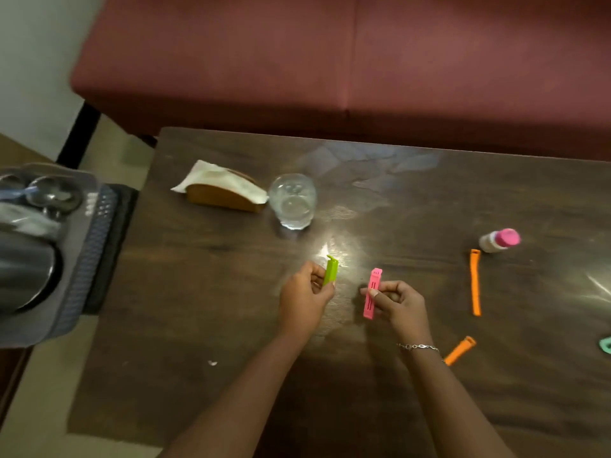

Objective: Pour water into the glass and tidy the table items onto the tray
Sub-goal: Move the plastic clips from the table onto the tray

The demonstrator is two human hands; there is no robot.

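Observation:
My left hand [305,297] grips a green clip [331,270] above the middle of the dark wooden table [198,292]. My right hand [398,300] pinches a pink clip [372,294] just to the right of it. A clear glass [292,200] with some water stands behind both hands. Two orange clips lie to the right, one long [475,282] and one near my right wrist [460,350]. A grey tray [71,269] sits off the table's left edge, holding a steel jug [24,276] and other items.
A wooden napkin holder [221,190] with white napkins stands left of the glass. A small bottle with a pink cap [500,240] stands at the right. A teal object [605,345] shows at the right frame edge. A maroon sofa [330,61] runs behind the table.

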